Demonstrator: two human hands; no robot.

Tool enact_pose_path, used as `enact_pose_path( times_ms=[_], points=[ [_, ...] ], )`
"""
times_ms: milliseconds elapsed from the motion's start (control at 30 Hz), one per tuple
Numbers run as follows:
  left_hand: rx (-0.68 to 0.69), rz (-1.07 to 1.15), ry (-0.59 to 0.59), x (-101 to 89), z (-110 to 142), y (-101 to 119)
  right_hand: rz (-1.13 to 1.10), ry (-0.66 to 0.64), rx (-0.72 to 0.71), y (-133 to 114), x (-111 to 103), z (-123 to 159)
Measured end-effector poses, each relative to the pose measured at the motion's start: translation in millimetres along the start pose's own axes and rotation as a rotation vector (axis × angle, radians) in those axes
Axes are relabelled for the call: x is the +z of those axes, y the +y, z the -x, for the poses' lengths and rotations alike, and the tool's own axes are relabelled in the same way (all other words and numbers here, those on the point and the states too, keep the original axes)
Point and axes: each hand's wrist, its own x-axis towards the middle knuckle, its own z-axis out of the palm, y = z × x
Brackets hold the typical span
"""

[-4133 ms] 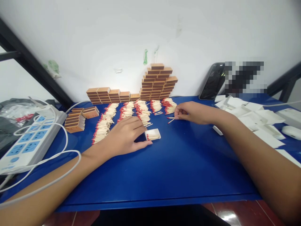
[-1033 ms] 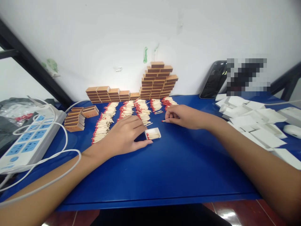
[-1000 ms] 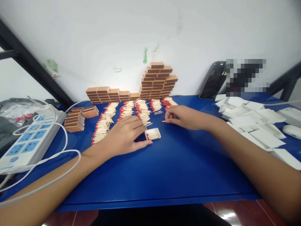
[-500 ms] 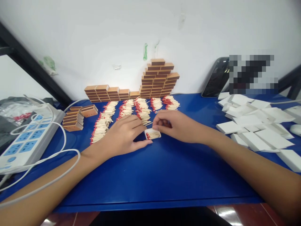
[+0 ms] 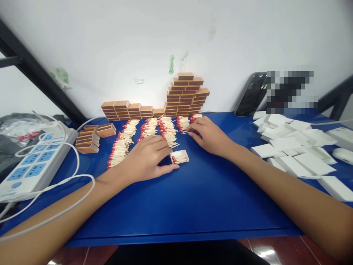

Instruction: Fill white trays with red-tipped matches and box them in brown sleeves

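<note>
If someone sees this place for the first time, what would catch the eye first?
Probably the piles of red-tipped matches, laid side by side toward the back of the blue table. Behind them, by the white wall, rises a stepped stack of matchboxes. Nearer the middle, at the left hand, is a small white tray with some matches inside.

Bare left forearm (image 5: pixel 82 200) and bare right forearm (image 5: pixel 275 187) converge from the near corners. The bare left hand (image 5: pixel 149 158) lies back uppermost, thumb (image 5: pixel 168 170) apart from the bent fingers; the bare right hand (image 5: pixel 210 136), farther away, points leftward, fingers bent.
</note>
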Motion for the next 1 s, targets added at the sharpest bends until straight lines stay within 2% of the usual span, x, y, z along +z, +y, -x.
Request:
enact_pose_path(
  times_ms=[133,333,633,833,1000],
  points=[
    [-0.005,0.009,-0.012,-0.7,0,0,-0.036,-0.027,0.01,0,-4,-1],
    [-0.019,0.004,-0.03,-0.7,0,0,-0.128,-0.148,0.016,-1,-15,0],
    [-0.01,0.0,-0.027,0.5,1,-1,-0.229,-0.151,0.057,-10,-32,2],
    [-0.017,-0.004,-0.032,1.0,1,-1,-0.329,-0.194,0.016,-32,-37,7],
    [-0.016,0.0,-0.033,0.2,1,0,-0.356,-0.238,-0.044,-51,-31,14]
  ],
)
